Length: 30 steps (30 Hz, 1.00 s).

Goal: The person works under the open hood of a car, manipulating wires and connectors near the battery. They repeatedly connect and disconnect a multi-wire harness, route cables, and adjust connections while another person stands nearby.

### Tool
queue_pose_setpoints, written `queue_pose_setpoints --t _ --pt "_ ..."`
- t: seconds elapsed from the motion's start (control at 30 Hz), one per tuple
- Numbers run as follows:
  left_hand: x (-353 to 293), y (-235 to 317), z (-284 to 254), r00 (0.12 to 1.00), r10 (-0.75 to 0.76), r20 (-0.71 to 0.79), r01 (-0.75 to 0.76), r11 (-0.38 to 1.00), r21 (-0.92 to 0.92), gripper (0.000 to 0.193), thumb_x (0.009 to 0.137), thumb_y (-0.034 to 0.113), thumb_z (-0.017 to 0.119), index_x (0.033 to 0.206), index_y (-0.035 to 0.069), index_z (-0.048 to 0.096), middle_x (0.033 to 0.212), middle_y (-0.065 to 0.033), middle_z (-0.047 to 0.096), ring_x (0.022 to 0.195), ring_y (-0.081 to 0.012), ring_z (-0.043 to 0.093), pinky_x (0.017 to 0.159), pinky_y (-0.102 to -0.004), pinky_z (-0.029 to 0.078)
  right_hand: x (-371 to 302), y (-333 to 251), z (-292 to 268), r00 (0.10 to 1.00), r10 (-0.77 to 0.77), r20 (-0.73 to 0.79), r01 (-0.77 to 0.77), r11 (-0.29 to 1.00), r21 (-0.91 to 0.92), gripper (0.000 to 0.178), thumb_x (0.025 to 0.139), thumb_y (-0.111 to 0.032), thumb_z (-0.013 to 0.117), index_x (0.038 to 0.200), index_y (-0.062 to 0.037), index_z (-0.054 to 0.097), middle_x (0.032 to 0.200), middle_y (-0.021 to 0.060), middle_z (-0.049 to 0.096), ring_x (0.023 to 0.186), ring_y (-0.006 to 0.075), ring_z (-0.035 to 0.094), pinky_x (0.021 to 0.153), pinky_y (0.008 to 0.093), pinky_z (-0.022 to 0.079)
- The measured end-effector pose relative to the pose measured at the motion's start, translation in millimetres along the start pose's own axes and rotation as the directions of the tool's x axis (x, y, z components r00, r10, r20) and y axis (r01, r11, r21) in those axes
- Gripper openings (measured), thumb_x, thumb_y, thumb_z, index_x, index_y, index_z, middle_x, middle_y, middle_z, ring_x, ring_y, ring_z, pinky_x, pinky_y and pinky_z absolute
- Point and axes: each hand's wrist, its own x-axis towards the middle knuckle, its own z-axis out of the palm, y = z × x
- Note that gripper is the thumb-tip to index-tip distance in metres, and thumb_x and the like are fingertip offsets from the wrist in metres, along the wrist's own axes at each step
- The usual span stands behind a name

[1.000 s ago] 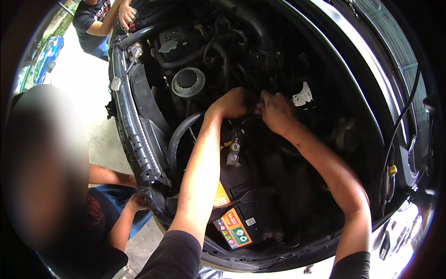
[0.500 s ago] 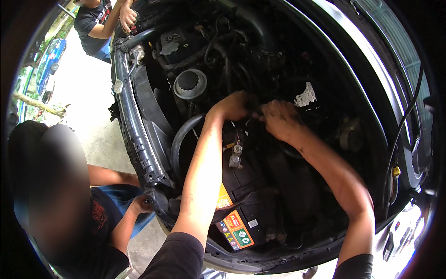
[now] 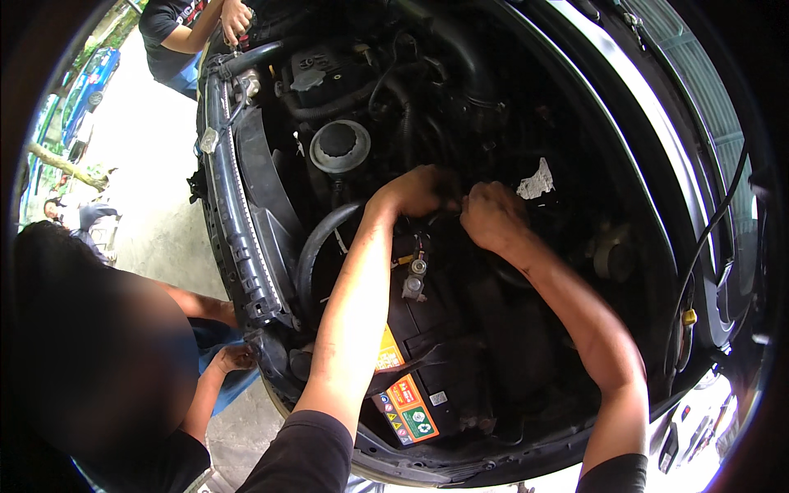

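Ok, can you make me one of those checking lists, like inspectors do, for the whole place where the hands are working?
Surface: no tabletop; a vehicle's open engine bay, mostly dark inside.
Job's things: battery with an orange label; metal terminal on it, beside the left forearm.
Clutter: a pale ragged patch beyond the right hand; can't tell if loose.
Hands: left hand and right hand close together over dark parts; anything held is hidden.
Cables: thin black cable hanging at right.
Surroundings: one person at lower left, another at top left; blue car beyond.
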Motion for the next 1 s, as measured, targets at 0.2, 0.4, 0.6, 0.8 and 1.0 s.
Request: queue_pose_setpoints --t 0.2,0.4,0.6,0.8,1.0 --pt "-1.3 2.7 0.9 0.999 0.012 -0.043 -0.01 0.999 0.044 0.037 0.086 0.018 0.078 0.121 0.007 0.074 0.119 -0.017 0.075 0.114 -0.0346 0.07 0.098 -0.0432 0.054 4.1 3.2 -1.2 0.989 0.036 0.145 -0.043 0.998 0.044 0.017 0.096 -0.019 0.066 0.101 -0.0024 0.068 0.093 0.0238 0.072 0.09 0.041 0.073 0.077 0.0504 0.059" --pt "-1.1 -1.6 1.9 0.999 0.016 -0.034 -0.014 0.998 0.063 0.036 0.086 0.019 0.078 0.12 0.008 0.075 0.118 -0.0171 0.076 0.113 -0.035 0.07 0.097 -0.0435 0.054 -2.2 3.0 -12.3 0.982 -0.106 0.158 0.103 0.994 0.031 0.023 0.088 -0.023 0.079 0.1 -0.0037 0.072 0.096 0.0208 0.075 0.091 0.0379 0.075 0.078 0.0473 0.061" --pt "1.2 -3.4 1.4 1.0 0.01 0.004 -0.01 0.997 0.081 0.033 0.085 0.017 0.078 0.117 0.008 0.075 0.115 -0.0161 0.076 0.112 -0.0354 0.07 0.096 -0.0435 0.054 -6.4 7.4 -6.0 0.986 -0.145 0.078 0.144 0.989 0.015 0.022 0.09 -0.023 0.076 0.093 -0.002 0.073 0.094 0.0205 0.075 0.09 0.0379 0.075 0.077 0.0476 0.06" --pt "-1.4 1.0 0.0 0.999 -0.005 -0.036 0.007 0.999 0.046 0.034 0.085 0.018 0.078 0.117 0.007 0.075 0.116 -0.0164 0.076 0.112 -0.0349 0.07 0.096 -0.0433 0.054 -2.9 9.6 9.5 0.992 -0.126 -0.01 0.126 0.992 0.01 0.024 0.095 -0.023 0.069 0.087 -0.0002 0.07 0.088 0.0229 0.072 0.087 0.04 0.073 0.076 0.0503 0.059" --pt "-0.7 -7.4 3.4 0.992 0.108 -0.058 -0.104 0.992 0.078 0.034 0.088 0.019 0.077 0.12 0.006 0.074 0.118 -0.0163 0.076 0.113 -0.0332 0.07 0.097 -0.0429 0.054 6.1 4.7 9.3 0.995 0.076 0.071 -0.081 0.995 0.066 0.026 0.088 -0.017 0.077 0.106 -0.0004 0.068 0.098 0.0232 0.073 0.101 0.0426 0.073 0.083 0.0501 0.061"
